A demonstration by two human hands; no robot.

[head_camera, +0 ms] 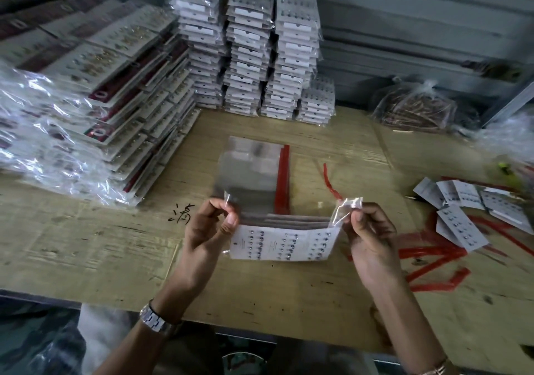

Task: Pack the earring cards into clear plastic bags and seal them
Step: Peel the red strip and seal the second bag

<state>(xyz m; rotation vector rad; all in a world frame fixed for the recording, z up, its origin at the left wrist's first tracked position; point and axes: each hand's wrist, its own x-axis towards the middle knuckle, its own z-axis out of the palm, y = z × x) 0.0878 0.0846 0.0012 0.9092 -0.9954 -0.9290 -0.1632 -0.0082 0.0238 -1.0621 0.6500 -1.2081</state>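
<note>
A white earring card (284, 243) with rows of small studs sits inside a clear plastic bag (345, 205), held just above the cardboard-covered table (86, 247). My left hand (211, 224) pinches the bag's flap at its left corner. My right hand (372, 233) pinches the flap at the right corner. Behind them lies a stack of empty clear bags (251, 169) with a red adhesive strip (283, 178) along its right side. Loose earring cards (462, 210) lie to the right.
Tall stacks of packed cards (254, 45) stand at the back. A large heap of bagged cards (86, 91) fills the left. Peeled red strips (433, 262) litter the right side. A bag of reddish items (416, 106) sits at the back right.
</note>
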